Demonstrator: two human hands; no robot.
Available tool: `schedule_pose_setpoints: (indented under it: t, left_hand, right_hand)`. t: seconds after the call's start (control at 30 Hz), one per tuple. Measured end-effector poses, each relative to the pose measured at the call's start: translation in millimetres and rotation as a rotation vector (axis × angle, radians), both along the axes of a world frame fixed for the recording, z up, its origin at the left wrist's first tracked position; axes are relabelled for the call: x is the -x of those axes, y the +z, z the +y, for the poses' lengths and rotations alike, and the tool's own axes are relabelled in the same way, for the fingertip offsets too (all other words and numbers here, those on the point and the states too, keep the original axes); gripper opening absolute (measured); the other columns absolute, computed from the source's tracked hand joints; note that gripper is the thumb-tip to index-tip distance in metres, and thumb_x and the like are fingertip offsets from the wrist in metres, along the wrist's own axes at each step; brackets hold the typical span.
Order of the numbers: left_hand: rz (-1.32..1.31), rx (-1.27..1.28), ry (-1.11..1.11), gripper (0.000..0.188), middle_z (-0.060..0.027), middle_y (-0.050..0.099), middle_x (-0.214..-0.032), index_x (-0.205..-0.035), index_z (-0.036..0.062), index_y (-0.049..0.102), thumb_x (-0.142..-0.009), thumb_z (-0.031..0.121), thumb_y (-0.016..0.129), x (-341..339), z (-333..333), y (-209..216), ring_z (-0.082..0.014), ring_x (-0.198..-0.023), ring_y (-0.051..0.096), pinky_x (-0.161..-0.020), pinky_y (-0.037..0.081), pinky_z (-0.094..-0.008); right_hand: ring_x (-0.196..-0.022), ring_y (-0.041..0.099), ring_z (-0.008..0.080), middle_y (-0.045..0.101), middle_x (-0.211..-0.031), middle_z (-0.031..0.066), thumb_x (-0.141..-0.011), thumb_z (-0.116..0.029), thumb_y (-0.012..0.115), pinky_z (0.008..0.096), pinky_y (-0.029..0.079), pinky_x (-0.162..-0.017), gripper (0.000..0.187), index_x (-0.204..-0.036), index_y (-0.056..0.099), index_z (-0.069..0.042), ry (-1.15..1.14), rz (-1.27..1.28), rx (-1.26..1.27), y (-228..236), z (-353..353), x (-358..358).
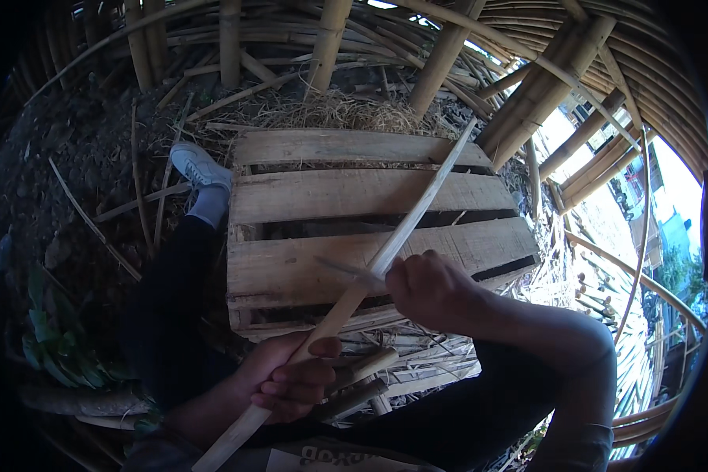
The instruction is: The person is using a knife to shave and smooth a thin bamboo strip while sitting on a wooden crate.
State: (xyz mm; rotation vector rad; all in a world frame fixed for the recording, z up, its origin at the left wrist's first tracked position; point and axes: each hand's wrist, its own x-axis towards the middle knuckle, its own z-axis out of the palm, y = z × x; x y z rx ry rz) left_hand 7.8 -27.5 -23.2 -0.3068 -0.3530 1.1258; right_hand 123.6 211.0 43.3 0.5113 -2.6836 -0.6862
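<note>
A long pale strip of split bamboo point(411, 223) slants from my lap up over a slatted wooden crate point(315, 256), its thin far end past the crate's far slats. My left hand point(291, 376) is wrapped round the strip's lower part. Closed in a fist, my right hand point(433, 287) grips a knife, whose handle is hidden in the fingers. The knife's blade point(344, 268) points left and lies across the strip, touching it just above the crate's near edge.
Upright bamboo poles point(328, 47) and dry straw point(354, 115) stand behind the crate. My shoe point(202, 167) rests on the dirt left of it. Thin sticks point(94, 220) lie farther left, by green leaves point(51, 338). Cut bamboo pieces point(362, 368) lie between my legs.
</note>
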Motion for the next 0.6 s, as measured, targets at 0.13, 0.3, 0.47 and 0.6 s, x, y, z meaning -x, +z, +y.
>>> schedule_pose_setpoints:
  t: [0.13, 0.3, 0.47, 0.6]
  left_hand:
    - [-0.092, 0.012, -0.002, 0.036, -0.0032, 0.042, -0.054, -0.095, 0.0059, 0.047, -0.106, 0.034, 0.028, 3, -4, 3, -0.0085, -0.038, 0.043, -0.028, 0.043, -0.0197]
    - [-0.098, -0.045, -0.013, 0.036, -0.0034, 0.043, -0.055, -0.095, 0.0063, 0.047, -0.106, 0.035, 0.028, -2, 0, -2, -0.0089, -0.038, 0.044, -0.029, 0.045, -0.0202]
    - [-0.13, -0.087, -0.042, 0.035, -0.0037, 0.044, -0.057, -0.098, 0.0063, 0.047, -0.106, 0.036, 0.03, 0, 0, -5, -0.0093, -0.042, 0.046, -0.03, 0.046, -0.0201]
    - [-0.121, -0.046, -0.01, 0.034, -0.0044, 0.045, -0.059, -0.099, 0.006, 0.047, -0.106, 0.035, 0.031, 2, 5, -12, -0.0089, -0.045, 0.047, -0.031, 0.046, -0.0195]
  right_hand:
    - [-0.057, 0.048, 0.0169, 0.042, -0.068, 0.0047, -0.078, 0.0, 0.065, 0.0299, 0.042, -0.043, 0.012, -0.085, 0.056, 0.003, 0.046, 0.112, -0.018, -11, 17, 5]
    - [-0.055, 0.053, 0.0178, 0.047, -0.064, 0.0064, -0.077, -0.001, 0.064, 0.0316, 0.048, -0.042, 0.01, -0.078, 0.055, 0.001, -0.148, -0.061, 0.057, -8, 43, 9]
    - [-0.05, 0.049, 0.014, 0.044, -0.061, 0.0033, -0.079, 0.0, 0.066, 0.0281, 0.044, -0.036, 0.014, -0.075, 0.053, 0.001, 0.184, 0.073, 0.193, -2, -11, 7]
    - [-0.049, 0.048, 0.0139, 0.043, -0.061, 0.0033, -0.08, 0.002, 0.065, 0.0279, 0.043, -0.035, 0.012, -0.076, 0.053, 0.002, 0.168, 0.058, 0.136, -9, 10, 12]
